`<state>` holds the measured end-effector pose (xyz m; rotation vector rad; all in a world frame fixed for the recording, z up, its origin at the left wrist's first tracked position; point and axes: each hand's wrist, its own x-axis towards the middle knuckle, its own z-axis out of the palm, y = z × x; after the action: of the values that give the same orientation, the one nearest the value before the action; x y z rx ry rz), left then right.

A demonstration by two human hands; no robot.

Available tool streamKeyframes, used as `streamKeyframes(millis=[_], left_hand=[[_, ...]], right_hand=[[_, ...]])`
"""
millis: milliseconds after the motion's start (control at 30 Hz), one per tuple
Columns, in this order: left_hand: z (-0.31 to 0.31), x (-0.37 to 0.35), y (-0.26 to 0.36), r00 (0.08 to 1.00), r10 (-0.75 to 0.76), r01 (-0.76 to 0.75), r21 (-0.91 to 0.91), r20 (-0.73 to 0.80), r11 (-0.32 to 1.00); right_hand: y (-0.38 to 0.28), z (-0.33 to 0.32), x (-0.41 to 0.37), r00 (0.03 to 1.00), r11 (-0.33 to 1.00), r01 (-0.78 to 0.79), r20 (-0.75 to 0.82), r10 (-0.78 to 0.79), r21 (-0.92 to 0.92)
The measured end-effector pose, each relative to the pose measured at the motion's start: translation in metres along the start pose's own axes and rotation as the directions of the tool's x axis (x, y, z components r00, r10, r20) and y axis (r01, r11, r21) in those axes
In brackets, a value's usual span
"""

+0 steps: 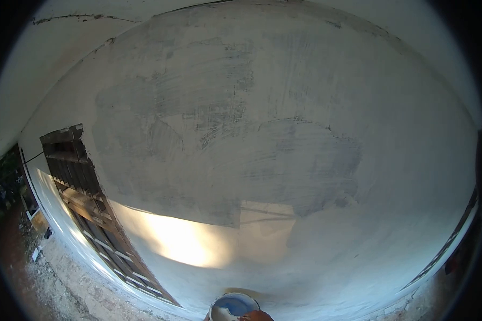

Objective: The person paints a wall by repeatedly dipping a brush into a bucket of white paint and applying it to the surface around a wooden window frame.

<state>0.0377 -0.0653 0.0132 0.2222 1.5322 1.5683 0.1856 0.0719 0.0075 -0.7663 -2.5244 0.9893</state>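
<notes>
At the bottom edge of the head view is a round bucket (234, 303) with a pale rim and a bluish inside. Some whitish material (223, 314) shows in it. My right hand (256, 316) is at the bucket's right front side, overlapping its rim. Only the top of this hand is in the picture, and its fingers are mostly cut off. Whether it grips the rim or something inside the bucket cannot be made out. My left hand is out of view. A pale wall (326, 241) stands in front of me, with broad greyish, streaky patches (209, 155) across its middle.
On the left of the wall is a dark wooden window or door frame (85, 200) with slats. Sunlight (182, 243) falls on the lower wall. Rubble-strewn ground (64, 275) lies at lower left. A cracked pale ceiling (85, 32) is above. A dark edge (479, 166) stands far right.
</notes>
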Motion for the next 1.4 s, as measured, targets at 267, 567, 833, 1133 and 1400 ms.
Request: streamKeyframes(millis=[267, 567, 833, 1133, 1400], left_hand=[[-0.033, -0.004, 0.013, 0.984, 0.128, -0.136, -0.063, -0.124, 0.989], [-0.059, -0.029, 0.039, 0.918, 0.244, -0.295, -0.126, -0.314, 0.947], [-0.065, -0.037, 0.047, 0.891, 0.198, -0.277, -0.143, -0.408, 0.950], [-0.069, -0.034, 0.039, 0.871, 0.203, -0.309, -0.179, -0.447, 0.934], [-0.078, -0.032, 0.040, 0.886, 0.149, -0.260, -0.204, -0.439, 0.944]], right_hand=[[-0.040, -0.032, 0.034, 0.979, 0.969, -0.124, 0.184, 0.085, 0.213], [-0.079, -0.023, 0.048, 0.992, 0.810, -0.121, 0.088, 0.085, 0.573], [-0.077, -0.008, 0.055, 0.998, 0.888, 0.060, -0.049, -0.042, 0.455], [-0.046, 0.021, 0.069, 0.880, 0.885, 0.454, -0.204, -0.428, 0.100], [-0.074, 0.008, 0.075, 0.927, 0.525, -0.365, 0.350, 0.132, 0.769]])
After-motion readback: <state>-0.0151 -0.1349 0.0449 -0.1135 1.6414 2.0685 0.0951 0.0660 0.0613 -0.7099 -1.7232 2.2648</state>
